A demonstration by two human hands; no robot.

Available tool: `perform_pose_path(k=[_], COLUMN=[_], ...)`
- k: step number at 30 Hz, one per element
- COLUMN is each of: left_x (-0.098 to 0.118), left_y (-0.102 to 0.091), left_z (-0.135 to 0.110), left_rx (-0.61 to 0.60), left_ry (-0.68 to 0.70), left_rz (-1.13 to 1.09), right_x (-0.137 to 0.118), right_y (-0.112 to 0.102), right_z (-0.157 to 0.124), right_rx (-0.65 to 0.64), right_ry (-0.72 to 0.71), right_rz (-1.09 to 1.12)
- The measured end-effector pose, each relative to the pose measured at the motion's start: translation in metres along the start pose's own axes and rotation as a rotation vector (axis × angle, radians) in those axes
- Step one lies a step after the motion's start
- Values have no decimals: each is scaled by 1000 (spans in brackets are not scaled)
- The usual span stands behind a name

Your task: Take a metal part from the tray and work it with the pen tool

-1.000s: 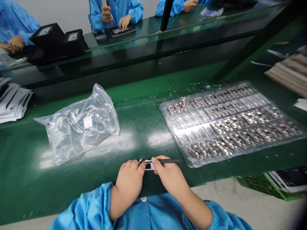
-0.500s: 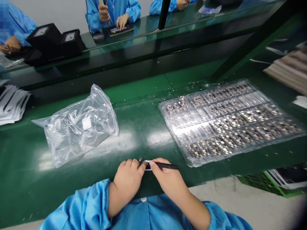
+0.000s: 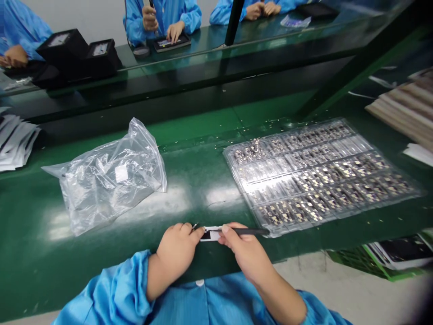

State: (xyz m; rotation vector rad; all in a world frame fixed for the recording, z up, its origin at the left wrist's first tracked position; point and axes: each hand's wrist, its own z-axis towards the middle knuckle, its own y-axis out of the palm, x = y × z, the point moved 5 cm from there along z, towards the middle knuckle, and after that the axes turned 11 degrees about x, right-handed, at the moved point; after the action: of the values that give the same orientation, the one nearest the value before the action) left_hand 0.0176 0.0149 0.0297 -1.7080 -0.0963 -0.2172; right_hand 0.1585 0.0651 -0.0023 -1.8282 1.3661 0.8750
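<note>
Close to the table's front edge, my left hand (image 3: 179,248) is closed, with a small shiny metal part (image 3: 195,226) sticking out at its fingers. Its thumb and fingertip touch the left end of a small white sheet (image 3: 214,236) bearing a black patch. My right hand (image 3: 245,253) pinches dark tweezers (image 3: 252,231) whose tip points left over that sheet. Right-hand fingers also reach the sheet's right end. How the metal part is gripped is mostly hidden by my left fingers.
A clear plastic tray (image 3: 270,230) of small metal components lies to the right. On the left is a transparent plastic bag (image 3: 101,198). Papers (image 3: 20,140) lie far left, stacked boards (image 3: 406,113) far right. Co-workers' hands (image 3: 175,31) work across the bench.
My right hand and the tweezers have moved slightly right, away from my left hand. More of the white sheet and its black patch now shows between my hands.
</note>
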Motion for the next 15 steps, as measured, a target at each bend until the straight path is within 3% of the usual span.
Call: perform_pose_path(k=[2, 6, 9, 15], left_x=[-9, -31, -30, -23], left_y=[-4, -9, -9, 4], left_z=[2, 2, 0, -4], left_rx=[29, 1, -58, -169], left_ry=[-97, -476, -544, -697], left_rz=[-180, -648, -891, -1153], right_x=[3, 4, 2, -1], right_y=[1, 6, 10, 15], right_z=[2, 0, -2, 0], right_rx=[-8, -9, -13, -32], right_ry=[62, 179, 226, 140], right_rz=[172, 368, 426, 373])
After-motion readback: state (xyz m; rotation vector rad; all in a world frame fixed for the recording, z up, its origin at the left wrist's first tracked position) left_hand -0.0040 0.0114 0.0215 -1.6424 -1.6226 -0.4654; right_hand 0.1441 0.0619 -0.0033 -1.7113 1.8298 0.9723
